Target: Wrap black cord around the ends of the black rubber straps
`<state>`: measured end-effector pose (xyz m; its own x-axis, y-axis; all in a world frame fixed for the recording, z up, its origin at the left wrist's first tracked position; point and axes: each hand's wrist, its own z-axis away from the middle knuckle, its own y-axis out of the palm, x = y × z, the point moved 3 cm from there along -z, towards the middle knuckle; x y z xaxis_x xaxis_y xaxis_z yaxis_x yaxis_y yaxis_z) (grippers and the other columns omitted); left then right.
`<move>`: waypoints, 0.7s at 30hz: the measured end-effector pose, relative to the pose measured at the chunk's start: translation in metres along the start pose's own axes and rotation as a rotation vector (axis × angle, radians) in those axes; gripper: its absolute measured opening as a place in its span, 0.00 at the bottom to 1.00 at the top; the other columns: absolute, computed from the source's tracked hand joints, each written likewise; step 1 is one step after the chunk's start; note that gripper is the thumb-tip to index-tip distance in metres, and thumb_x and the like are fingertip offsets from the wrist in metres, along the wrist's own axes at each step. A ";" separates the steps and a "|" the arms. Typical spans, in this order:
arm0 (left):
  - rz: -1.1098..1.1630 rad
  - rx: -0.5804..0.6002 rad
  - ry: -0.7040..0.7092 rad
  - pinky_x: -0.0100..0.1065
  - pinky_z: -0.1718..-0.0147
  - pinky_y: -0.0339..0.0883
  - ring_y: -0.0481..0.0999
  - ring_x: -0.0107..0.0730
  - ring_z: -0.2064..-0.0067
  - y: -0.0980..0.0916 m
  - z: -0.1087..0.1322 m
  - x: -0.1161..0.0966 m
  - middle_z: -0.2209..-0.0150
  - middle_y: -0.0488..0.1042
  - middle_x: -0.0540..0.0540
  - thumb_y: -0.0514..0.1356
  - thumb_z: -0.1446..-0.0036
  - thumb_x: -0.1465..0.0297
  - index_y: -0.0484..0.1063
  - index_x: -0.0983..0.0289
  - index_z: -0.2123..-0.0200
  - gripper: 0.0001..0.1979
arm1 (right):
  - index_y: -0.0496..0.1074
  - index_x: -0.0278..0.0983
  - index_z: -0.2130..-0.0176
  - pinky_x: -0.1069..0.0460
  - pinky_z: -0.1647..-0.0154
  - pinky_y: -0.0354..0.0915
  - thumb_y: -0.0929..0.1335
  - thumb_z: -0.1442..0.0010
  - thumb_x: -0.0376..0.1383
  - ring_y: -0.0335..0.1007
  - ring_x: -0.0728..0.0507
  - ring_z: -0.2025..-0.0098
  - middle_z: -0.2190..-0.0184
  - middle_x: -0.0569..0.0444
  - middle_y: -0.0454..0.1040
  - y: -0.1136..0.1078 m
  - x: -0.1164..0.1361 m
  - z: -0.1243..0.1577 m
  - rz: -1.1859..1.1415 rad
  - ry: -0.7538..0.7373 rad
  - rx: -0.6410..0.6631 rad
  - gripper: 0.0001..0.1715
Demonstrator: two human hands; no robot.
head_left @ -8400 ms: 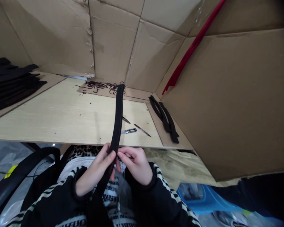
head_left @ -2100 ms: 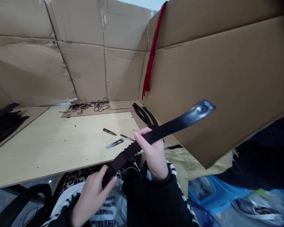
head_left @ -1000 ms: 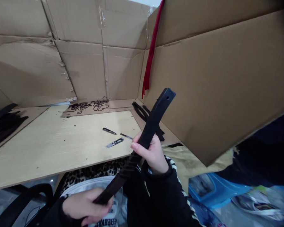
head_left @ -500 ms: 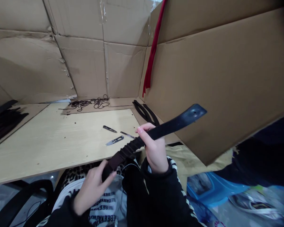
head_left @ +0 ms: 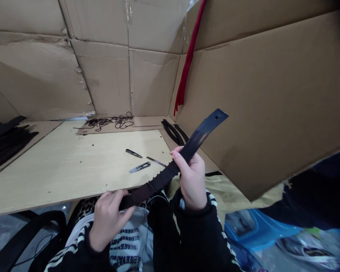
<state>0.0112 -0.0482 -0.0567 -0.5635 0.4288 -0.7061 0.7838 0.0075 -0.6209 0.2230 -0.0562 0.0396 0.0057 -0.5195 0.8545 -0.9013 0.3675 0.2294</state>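
A long black strap (head_left: 162,180) with ridged bands along its middle slants up to the right in front of my body. My left hand (head_left: 110,216) grips its lower end, thumb below and fingers on top. Around the upper part, my right hand (head_left: 192,177) is closed with its thumb on the strap. The flat, shiny end beyond it has a small hole and points up. On the table behind are a grey thread snipper (head_left: 139,167), a black thread snipper (head_left: 134,153) and a thin metal tool (head_left: 155,161).
Cardboard walls (head_left: 102,75) enclose the wooden table (head_left: 59,162). Tangled black cord (head_left: 110,121) lies at the back, black strips (head_left: 10,141) at the left, curved black pieces (head_left: 171,131) at the back right. A red strip (head_left: 188,62) hangs there. A blue container (head_left: 260,228) is at lower right.
The strap's free end has swung up and to the left, and the strap has turned. My right hand has shifted slightly right; my left hand has moved a little left. Both keep their hold.
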 end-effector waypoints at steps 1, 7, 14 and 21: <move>0.057 0.099 -0.005 0.33 0.69 0.62 0.68 0.35 0.71 0.002 -0.001 0.001 0.74 0.70 0.53 0.59 0.52 0.62 0.68 0.63 0.71 0.10 | 0.71 0.37 0.72 0.59 0.74 0.56 0.71 0.48 0.37 0.59 0.54 0.74 0.77 0.60 0.65 0.001 0.000 0.000 -0.049 0.028 0.036 0.07; 0.563 1.007 -0.153 0.27 0.87 0.51 0.53 0.22 0.88 0.014 0.014 0.005 0.88 0.54 0.43 0.53 0.48 0.49 0.65 0.64 0.75 0.22 | 0.70 0.35 0.77 0.56 0.75 0.55 0.70 0.47 0.41 0.59 0.52 0.76 0.80 0.58 0.66 0.007 0.007 0.006 -0.169 0.080 0.323 0.14; -0.286 -0.075 0.370 0.35 0.66 0.67 0.75 0.37 0.68 0.012 0.004 0.011 0.65 0.77 0.58 0.55 0.41 0.67 0.66 0.65 0.54 0.13 | 0.70 0.36 0.74 0.54 0.64 0.58 0.69 0.44 0.40 0.63 0.49 0.68 0.74 0.57 0.69 -0.002 -0.004 -0.002 -0.002 -0.033 -0.161 0.11; -0.564 -0.478 0.538 0.35 0.64 0.68 0.78 0.38 0.64 0.000 0.010 0.019 0.62 0.78 0.62 0.60 0.43 0.73 0.59 0.67 0.44 0.24 | 0.69 0.36 0.74 0.54 0.66 0.58 0.68 0.43 0.42 0.63 0.49 0.71 0.76 0.58 0.68 0.004 -0.002 0.002 0.077 -0.052 -0.106 0.13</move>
<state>-0.0016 -0.0490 -0.0731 -0.7920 0.6105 -0.0124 0.5214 0.6656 -0.5340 0.2188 -0.0552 0.0382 -0.0870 -0.5248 0.8467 -0.8475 0.4858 0.2140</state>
